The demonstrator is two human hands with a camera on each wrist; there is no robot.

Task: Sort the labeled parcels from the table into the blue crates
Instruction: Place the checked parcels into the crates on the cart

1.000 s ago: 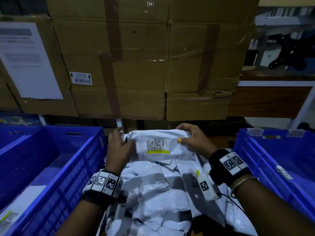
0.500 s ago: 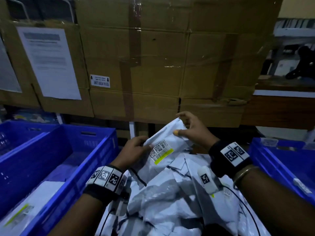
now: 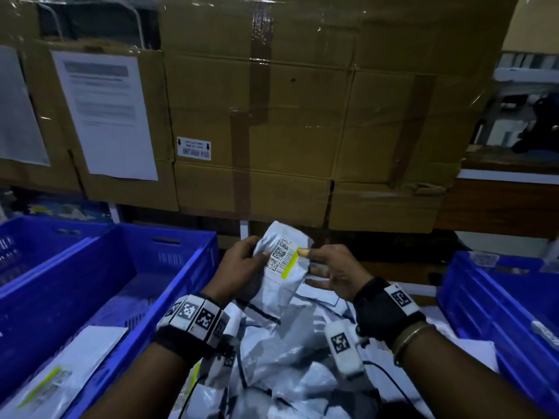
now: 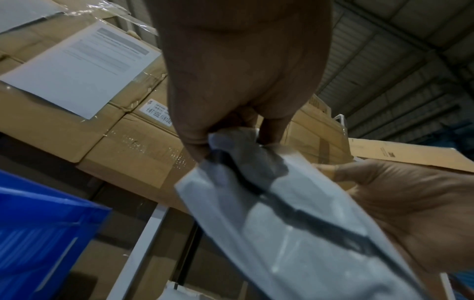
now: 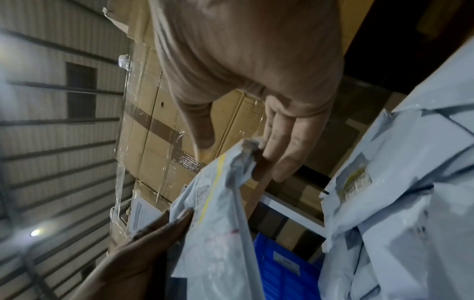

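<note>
A white plastic parcel (image 3: 273,287) with a barcode label and a yellow stripe stands upright above the pile of white parcels (image 3: 287,352). My left hand (image 3: 242,261) grips its left edge, thumb on the front beside the label; in the left wrist view the fingers (image 4: 195,146) pinch the parcel (image 4: 295,223). My right hand (image 3: 329,267) is spread at the parcel's right edge. Its thumb tip touches the stripe, and in the right wrist view its straight fingers (image 5: 282,146) touch the crumpled corner (image 5: 246,148). A blue crate (image 3: 181,285) lies left, another (image 3: 484,303) right.
The left crate holds a flat white parcel (image 3: 66,367). A second blue crate (image 3: 30,240) stands further left. Stacked cardboard boxes (image 3: 302,116) wrapped in film rise close behind the table, one with a paper sheet (image 3: 106,113) taped on.
The parcel has turned from lying flat between both hands to standing upright and has shifted left. My right hand has loosened from a grip to spread fingers; my left hand still holds it.
</note>
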